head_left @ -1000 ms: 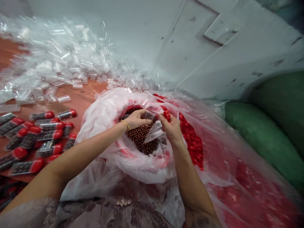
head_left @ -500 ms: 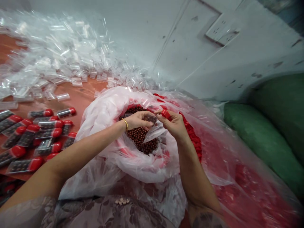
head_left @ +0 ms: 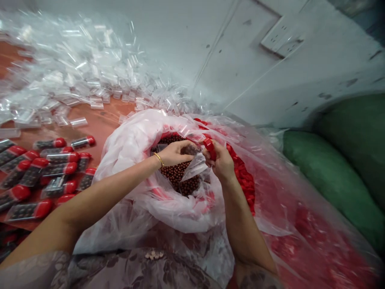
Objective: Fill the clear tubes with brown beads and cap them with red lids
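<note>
My left hand (head_left: pixel 176 152) grips a small clear tube (head_left: pixel 192 150) filled with dark brown beads, held over an open plastic bag of brown beads (head_left: pixel 179 176). My right hand (head_left: pixel 221 162) holds a red cap (head_left: pixel 209 147) beside the tube's open end, along with a fold of clear plastic. Loose red caps (head_left: pixel 245 184) fill a second plastic bag just right of my right hand. Both hands nearly touch above the beads.
Filled, red-capped tubes (head_left: pixel 39 176) lie in a group on the reddish table at left. A large heap of empty clear tubes (head_left: pixel 66 80) spreads along the back left. Green sacks (head_left: pixel 337 172) sit at right under a white wall with a socket (head_left: pixel 281 34).
My right hand has turned the red cap and drawn it toward the tube in my left hand. My left hand has curled tighter on the tube.
</note>
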Available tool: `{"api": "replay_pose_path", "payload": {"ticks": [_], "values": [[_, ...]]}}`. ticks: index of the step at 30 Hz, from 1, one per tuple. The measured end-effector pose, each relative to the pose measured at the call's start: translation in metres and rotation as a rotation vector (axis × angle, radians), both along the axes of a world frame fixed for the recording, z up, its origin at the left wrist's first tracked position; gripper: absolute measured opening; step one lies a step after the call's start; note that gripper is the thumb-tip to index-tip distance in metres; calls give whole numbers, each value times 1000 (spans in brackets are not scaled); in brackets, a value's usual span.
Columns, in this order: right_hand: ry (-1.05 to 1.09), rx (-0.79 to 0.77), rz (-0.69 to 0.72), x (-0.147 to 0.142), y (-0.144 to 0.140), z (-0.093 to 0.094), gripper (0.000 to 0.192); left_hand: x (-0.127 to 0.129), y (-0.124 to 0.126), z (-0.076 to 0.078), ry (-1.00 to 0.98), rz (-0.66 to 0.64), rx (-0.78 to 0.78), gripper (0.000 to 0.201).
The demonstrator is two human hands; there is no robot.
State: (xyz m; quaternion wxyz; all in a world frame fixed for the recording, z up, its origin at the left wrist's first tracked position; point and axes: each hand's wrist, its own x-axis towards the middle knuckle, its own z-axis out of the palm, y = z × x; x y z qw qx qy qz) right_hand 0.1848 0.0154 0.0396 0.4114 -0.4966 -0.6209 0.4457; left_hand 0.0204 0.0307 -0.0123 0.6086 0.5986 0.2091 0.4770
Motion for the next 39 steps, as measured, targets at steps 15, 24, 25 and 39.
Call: {"api": "replay_pose_path", "payload": {"ticks": [15, 24, 25, 39], "values": [[-242, 368, -116, 5, -16, -38, 44, -4, -10, 7, 182, -90, 14, 38], [-797, 678, 32, 10, -27, -26, 43, -5, -12, 10, 334, -27, 109, 25], [-876, 717, 57, 11, -28, -26, 44, -5, -13, 10, 361, -35, 104, 25], [-1078, 935, 111, 25, -59, -38, 51, 0, -20, 16, 711, -132, 191, 22]]}}
